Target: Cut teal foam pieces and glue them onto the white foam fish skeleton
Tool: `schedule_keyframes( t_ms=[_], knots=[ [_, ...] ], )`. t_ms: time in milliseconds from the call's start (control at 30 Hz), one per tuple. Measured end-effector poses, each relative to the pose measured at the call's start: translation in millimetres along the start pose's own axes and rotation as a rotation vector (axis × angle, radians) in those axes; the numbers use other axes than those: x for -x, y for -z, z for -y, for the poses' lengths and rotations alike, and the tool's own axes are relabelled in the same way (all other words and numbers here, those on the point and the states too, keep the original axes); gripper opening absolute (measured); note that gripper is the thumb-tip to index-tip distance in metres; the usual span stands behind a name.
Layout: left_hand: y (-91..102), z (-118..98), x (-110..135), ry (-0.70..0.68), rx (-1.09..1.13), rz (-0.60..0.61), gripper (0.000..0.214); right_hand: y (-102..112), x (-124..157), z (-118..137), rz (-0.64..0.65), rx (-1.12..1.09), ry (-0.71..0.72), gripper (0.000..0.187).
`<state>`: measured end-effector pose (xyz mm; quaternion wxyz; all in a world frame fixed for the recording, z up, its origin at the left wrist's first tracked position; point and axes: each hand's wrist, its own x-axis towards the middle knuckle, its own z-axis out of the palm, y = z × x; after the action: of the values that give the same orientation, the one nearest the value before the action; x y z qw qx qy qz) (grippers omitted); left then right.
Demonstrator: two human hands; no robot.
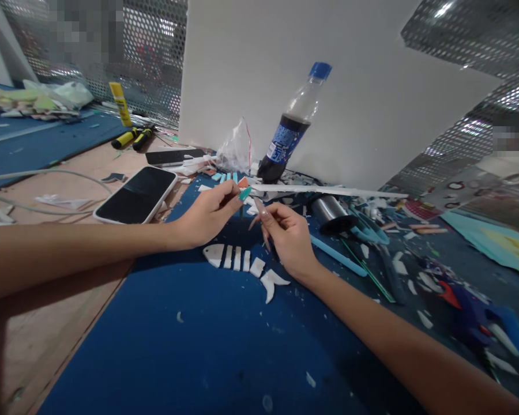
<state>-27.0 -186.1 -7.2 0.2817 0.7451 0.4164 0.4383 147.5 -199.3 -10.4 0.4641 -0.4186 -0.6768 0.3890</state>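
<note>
My left hand (214,210) is closed in a pinch at the left end of a long thin white strip (328,189), which reaches far to the right. Teal shows at its thumb tip, like a painted nail. Close by, my right hand (289,236) has its fingers closed around a slim tool with a pale, blade-like tip (258,203); most of it is hidden by the fingers. Below both hands, flat white pieces lie spaced out as a fish skeleton on the blue board (168,340): a head (214,255) with an eye hole, several narrow segments (237,258) and a forked tail (271,282).
A phone (136,195) lies at left, near yellow-black pliers (134,138) and a glue stick (120,104). Behind stand a cola bottle (288,132) and a white panel (251,69). At right are a wire spool (328,213), scraps and a blue glue gun (471,314).
</note>
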Motion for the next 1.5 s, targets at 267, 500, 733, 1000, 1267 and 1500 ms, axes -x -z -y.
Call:
schedule_keyframes(
  t_ms=[267,500,733,1000,1267,1500],
  knots=[
    [3.4,-3,3,-0.179,-0.336,0.091,0.02,2,-2,-9,-0.203,-0.082,-0.065,0.028],
    [-1.0,4,2,-0.319,-0.665,0.204,0.013,1,-1,-5,-0.304,-0.116,-0.058,0.028],
    [-2.0,7,-3,-0.302,-0.776,0.383,0.023,0,-1,-5,-0.277,-0.177,-0.084,0.027],
    [-1.1,10,-8,-0.375,-0.796,0.443,0.028,0,-2,-5,-0.275,-0.218,-0.114,0.028],
    [3.2,7,-6,-0.45,-0.929,0.434,0.022,0,-3,-4,-0.274,-0.245,-0.148,0.028],
    [5.3,6,-11,-0.382,-0.64,0.388,0.021,0,-3,-4,-0.277,-0.213,-0.127,0.029]
  ],
)
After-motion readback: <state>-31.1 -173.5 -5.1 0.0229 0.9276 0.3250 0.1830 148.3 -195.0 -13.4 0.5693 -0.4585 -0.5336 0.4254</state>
